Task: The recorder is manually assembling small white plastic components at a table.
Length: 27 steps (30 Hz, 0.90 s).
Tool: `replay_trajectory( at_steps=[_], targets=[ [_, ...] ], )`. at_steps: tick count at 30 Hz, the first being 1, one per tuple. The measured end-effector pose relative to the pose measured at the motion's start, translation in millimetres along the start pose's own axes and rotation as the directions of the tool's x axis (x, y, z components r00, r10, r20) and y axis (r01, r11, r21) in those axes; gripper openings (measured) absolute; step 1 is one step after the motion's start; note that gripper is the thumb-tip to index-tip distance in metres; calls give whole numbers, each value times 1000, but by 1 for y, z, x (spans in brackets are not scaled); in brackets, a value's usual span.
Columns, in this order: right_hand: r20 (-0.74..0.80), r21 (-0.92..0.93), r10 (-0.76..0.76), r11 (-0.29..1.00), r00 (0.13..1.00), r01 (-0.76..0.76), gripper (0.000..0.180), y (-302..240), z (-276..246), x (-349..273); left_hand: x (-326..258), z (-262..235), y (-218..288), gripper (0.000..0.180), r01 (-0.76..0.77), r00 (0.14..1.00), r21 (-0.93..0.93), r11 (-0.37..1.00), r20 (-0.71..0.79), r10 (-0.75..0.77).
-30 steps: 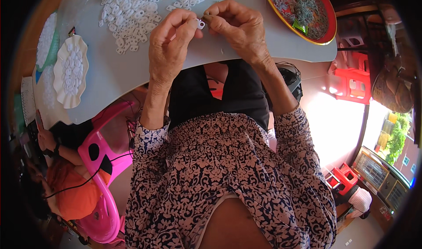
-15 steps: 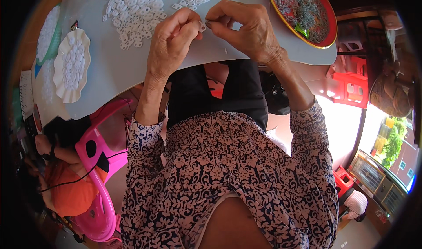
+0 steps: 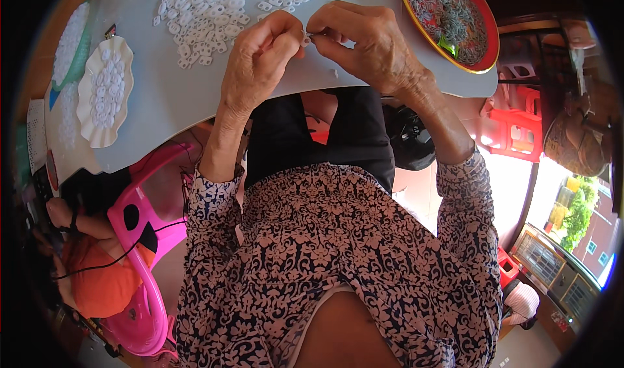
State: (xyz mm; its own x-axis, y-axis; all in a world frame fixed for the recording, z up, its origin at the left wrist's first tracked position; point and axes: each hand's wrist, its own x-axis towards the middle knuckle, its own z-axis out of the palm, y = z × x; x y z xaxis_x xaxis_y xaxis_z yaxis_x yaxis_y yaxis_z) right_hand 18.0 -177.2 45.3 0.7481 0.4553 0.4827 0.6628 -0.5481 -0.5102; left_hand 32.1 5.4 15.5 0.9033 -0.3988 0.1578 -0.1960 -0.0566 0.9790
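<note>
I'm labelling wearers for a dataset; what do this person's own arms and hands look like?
The left hand and right hand are bare: no gloves, no watch in sight. The left sleeve and right sleeve, dark with a pale scrolling floral print, end partway, leaving the forearms mostly uncovered.

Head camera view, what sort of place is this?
Probably an informal workroom, perhaps in a home: it shows in the heap of small white plastic pieces, the round red tray of small gray parts, and the pink plastic chair beside the table.
</note>
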Motion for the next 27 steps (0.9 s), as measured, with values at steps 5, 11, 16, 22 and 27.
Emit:
replay_trajectory(
  at_steps=[5,11,16,22,27],
  targets=[
    [9,18,53,998,999,-53,7,-1,-2,0,-1,1,1,15,-8,1000,-15,1000,-15,8],
    [33,-31,-13,999,999,14,10,-3,-5,2,0,0,0,17,17,1000,3,1000,5,-17],
    [50,-37,-7,999,999,9,8,-6,-6,4,-1,-1,-2,19,0,1000,-1,1000,19,0],
    [81,55,-13,998,997,8,13,-4,-13,7,-1,-2,-3,20,-1,1000,-80,997,28,3],
    [159,217,220,943,962,-252,12,-2,-10,4,-2,1,-2,18,-54,998,-117,992,33,58]
  ],
)
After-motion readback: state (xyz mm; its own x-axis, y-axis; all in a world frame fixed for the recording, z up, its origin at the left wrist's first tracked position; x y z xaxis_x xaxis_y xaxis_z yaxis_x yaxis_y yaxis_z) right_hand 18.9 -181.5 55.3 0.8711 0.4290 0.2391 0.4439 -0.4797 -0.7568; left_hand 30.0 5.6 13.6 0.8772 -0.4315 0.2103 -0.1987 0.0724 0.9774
